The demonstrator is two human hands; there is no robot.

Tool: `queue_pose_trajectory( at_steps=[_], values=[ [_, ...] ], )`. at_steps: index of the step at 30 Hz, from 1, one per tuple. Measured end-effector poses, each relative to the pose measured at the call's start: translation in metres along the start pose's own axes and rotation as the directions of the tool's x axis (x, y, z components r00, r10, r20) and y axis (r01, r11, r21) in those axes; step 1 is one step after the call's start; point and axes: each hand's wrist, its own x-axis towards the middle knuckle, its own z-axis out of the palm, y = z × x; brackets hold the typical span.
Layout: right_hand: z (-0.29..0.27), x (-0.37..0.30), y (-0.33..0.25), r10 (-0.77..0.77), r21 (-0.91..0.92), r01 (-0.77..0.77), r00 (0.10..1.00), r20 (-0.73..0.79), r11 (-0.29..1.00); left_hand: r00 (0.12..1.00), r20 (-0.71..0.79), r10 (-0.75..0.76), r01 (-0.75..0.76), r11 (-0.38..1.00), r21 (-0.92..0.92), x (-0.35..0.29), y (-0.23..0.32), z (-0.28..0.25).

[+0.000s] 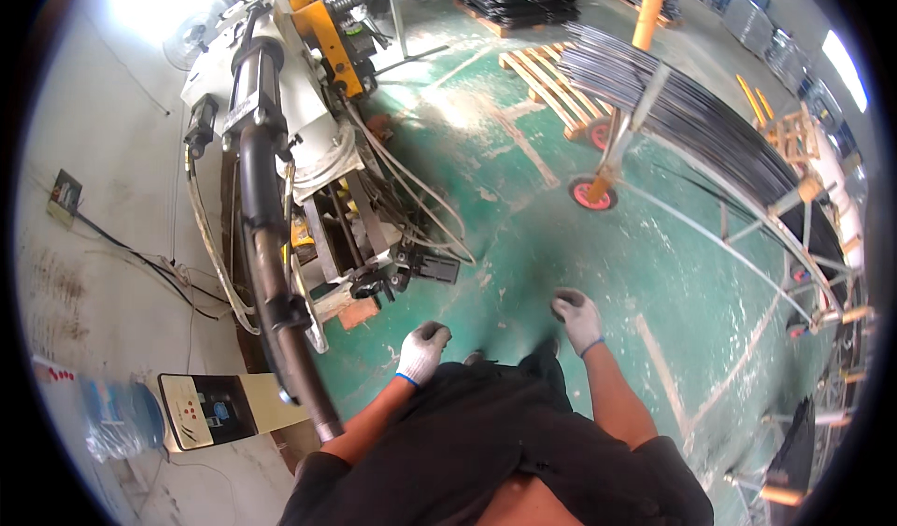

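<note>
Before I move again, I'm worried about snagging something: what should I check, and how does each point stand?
1. Gloves on: ok. The left hand and right hand both wear white knit gloves with blue cuff edges.
2. Hands empty: cannot tell. No object shows, but curled fingers hide the palms.
3. Left forearm off the long, dark metal tube: cannot tell. They come together in this single view.
4. Forearms covered: not ok. Skin shows between the gloves and the short black sleeves.
5. Pale, flexible hoses tucked in: not ok. They loop out beside the machine.
6. Red-hubbed black wheel locked: cannot tell.
</note>
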Motion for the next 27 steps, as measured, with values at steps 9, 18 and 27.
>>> queue_pose_trajectory(
  at_steps=[9,18,27],
  values=[
    [-0.054,0.141,-0.053,-0.02,-0.094,0.044,0.97,0.243,0.995,0.974,-0.228,0.02,-0.089,0.951,-0.297,0.116,0.113,0.11],
    [-0.003,0.312,-0.153,-0.162,-0.137,0.256,0.864,0.477,0.957,0.852,-0.435,0.291,-0.351,0.934,-0.062,0.282,0.233,0.095],
    [0.06,0.505,-0.225,-0.119,-0.093,0.188,0.862,0.494,0.978,0.426,-0.648,0.631,-0.429,0.772,0.469,0.518,0.391,-0.023]
  ],
)
